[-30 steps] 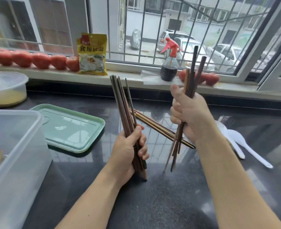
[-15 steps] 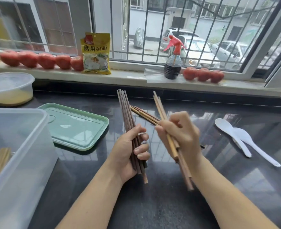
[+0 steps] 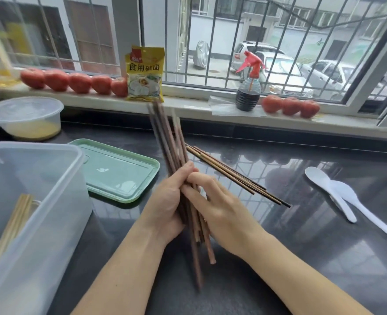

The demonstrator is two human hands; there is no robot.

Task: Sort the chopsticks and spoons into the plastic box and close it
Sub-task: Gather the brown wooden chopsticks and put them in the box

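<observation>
Head view: you are merging two chopstick batches into one bundle.

Your left hand is gripping the dark chopsticks; your right hand, separate half a second ago, is now pressing its sticks against them. More chopsticks and two white spoons are lying on the countertop, while the plastic box is standing open, its green lid beside it.

A home kitchen: dark stone counter, tomatoes along barred windowsill, cooking-soda packet.
</observation>
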